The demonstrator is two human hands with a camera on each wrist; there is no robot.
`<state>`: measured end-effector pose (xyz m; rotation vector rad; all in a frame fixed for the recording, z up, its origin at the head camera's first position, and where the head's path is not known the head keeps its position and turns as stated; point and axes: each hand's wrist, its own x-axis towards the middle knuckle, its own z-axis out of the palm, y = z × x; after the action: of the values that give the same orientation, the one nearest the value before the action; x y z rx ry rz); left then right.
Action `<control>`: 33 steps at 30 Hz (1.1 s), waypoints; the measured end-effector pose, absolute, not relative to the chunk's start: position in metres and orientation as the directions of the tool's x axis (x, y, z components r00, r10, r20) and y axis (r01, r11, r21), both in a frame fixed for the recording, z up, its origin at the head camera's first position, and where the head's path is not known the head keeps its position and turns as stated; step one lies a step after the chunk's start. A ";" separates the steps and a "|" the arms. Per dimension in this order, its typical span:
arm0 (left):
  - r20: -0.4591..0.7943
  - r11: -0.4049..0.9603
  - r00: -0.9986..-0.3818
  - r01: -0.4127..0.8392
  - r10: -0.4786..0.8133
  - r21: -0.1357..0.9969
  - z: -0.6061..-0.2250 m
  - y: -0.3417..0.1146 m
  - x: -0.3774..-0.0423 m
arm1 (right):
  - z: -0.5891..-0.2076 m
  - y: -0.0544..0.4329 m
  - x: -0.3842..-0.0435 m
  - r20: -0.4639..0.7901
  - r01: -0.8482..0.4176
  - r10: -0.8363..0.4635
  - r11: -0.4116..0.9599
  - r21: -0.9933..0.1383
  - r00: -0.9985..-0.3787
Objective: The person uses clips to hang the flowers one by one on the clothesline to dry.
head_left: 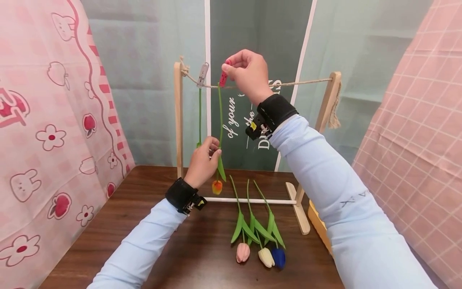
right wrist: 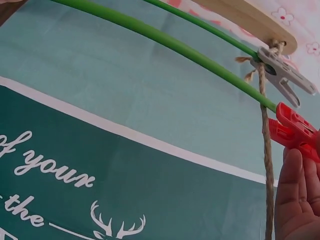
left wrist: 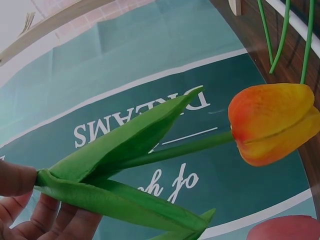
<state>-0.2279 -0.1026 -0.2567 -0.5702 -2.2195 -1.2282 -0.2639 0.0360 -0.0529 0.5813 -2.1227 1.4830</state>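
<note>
Toward the bottom centre of the head view, a pink tulip (head_left: pixel 243 253), a white tulip (head_left: pixel 266 257) and a blue tulip (head_left: pixel 278 257) lie side by side on the brown table (head_left: pixel 191 249), blossoms nearest the viewer and stems pointing away. A yellow container (head_left: pixel 317 220) shows at the lower right, partly covered by the right sleeve (head_left: pixel 346 204).

Beyond them, left of centre, the person's left hand (head_left: pixel 203 160) pinches an orange-and-yellow tulip (head_left: pixel 217 187) by its stem near the leaves, thumb and fingers closed on it; the blossom hangs downward.

Higher, at upper centre, the right hand (head_left: pixel 251 74) pinches a red clothespin (head_left: pixel 223 76) between thumb and fingers. The tulip's stem tip meets the mouth of this clothespin, beside the rope (head_left: pixel 303 83); whether the clothespin bites the rope cannot be told. Just left, a grey clothespin (head_left: pixel 203 75) on the rope holds another green stem (head_left: pixel 200 116), its lower end hidden behind the left hand.

The rope runs between two wooden posts (head_left: pixel 179 120). Farthest back hangs a green curtain (head_left: pixel 144 80) with white lettering.
</note>
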 end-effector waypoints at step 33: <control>0.624 0.515 -0.779 0.561 0.063 0.648 -0.263 -0.113 -0.227 | -0.061 0.019 -0.260 0.526 -0.543 -0.174 0.448 -0.710 -0.832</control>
<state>-0.2274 -0.1127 -0.2626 -0.5074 -2.2229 -1.2232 -0.2601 0.0194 -0.0607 0.6072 -2.3264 1.3439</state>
